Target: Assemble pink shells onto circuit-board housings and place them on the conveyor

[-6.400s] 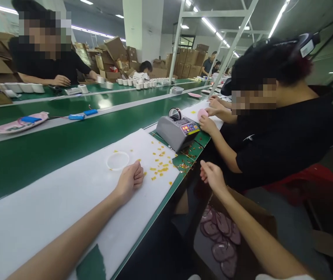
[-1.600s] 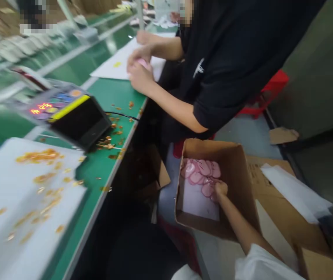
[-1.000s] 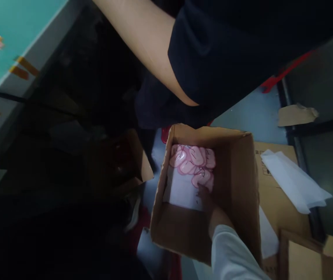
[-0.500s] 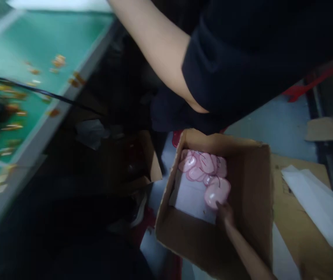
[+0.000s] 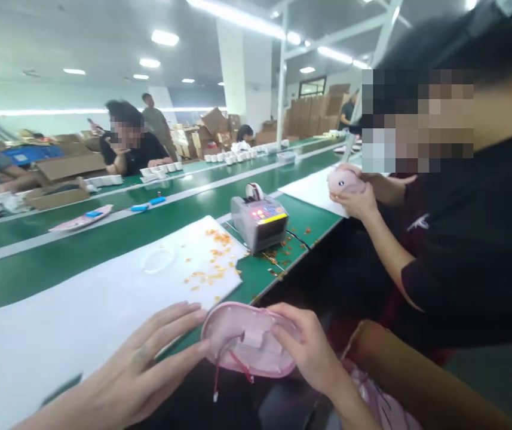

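Observation:
A pink plastic shell (image 5: 238, 322), oval and hollow side up, is held over the front edge of the bench. Thin dark red wires with a small white connector dangle from it. My right hand (image 5: 312, 346) grips its right end, thumb on the inner side and fingers behind. At the shell's left end is my left hand (image 5: 157, 352), fingers stretched out and thumb apart, the tips at or against the rim; whether they touch cannot be made out. More pink shells (image 5: 376, 400) lie in a cardboard box (image 5: 417, 364) at lower right, partly hidden by my right forearm.
White sheeting (image 5: 80, 316) covers the near green bench, with orange tape scraps (image 5: 215, 257) on it. A grey tape dispenser (image 5: 260, 221) stands beyond. On my right a co-worker's hands (image 5: 358, 197) hold another pink part. Across the bench sits another person (image 5: 134, 143).
My right hand has come up out of the cardboard box with a pink shell. My left hand has come into view beside it. The view has swung from the floor up to the bench.

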`<state>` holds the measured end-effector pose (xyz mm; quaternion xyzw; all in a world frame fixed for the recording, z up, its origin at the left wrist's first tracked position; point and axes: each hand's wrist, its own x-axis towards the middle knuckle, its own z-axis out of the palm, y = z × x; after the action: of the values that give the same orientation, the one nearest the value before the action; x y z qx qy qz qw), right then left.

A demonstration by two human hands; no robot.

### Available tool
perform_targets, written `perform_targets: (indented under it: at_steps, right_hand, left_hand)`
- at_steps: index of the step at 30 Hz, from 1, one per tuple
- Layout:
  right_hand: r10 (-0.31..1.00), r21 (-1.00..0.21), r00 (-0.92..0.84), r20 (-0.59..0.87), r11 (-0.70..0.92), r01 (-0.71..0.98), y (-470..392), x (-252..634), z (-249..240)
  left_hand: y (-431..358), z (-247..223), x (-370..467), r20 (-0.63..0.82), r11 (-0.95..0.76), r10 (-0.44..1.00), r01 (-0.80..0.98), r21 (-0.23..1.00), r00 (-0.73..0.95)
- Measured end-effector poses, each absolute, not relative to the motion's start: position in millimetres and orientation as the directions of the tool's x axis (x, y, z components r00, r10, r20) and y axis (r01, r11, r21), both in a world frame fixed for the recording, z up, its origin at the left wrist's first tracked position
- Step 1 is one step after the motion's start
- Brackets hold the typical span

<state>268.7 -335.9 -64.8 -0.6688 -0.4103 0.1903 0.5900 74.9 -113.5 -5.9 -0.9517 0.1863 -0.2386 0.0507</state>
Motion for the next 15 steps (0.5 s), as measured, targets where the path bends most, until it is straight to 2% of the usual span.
perform_targets:
  at_steps: [3,5,8,11,15]
  right_hand:
    - [0.822,-0.907,0.491,0.29,0.072,0.415,-263,244,-15]
    - [0.868,-0.899,0.415,0.274,0.077,0.431,-216,229,-3]
    - [0.95,-0.897,0.248,0.188,0.063,0.438,-147,204,-3]
    - [0.985,-0.847,0.137,0.104,0.016,0.531,-88,172,-8]
    - [0.991,-0.625,0.121,0.056,-0.059,0.778,-42,142,-19]
  left_hand:
    - [-82,22,45,0.42,-0.883,-0.465,-0.375,-0.282,0.779]
    - [-57,30,17,0.418,-0.899,-0.435,-0.356,-0.256,0.798]
    - [-26,25,-32,0.394,-0.963,-0.263,-0.214,-0.164,0.881]
    - [-9,11,-79,0.341,-0.993,-0.115,-0.097,-0.069,0.933]
    - [28,7,-118,0.281,-0.999,0.036,0.035,0.011,0.959]
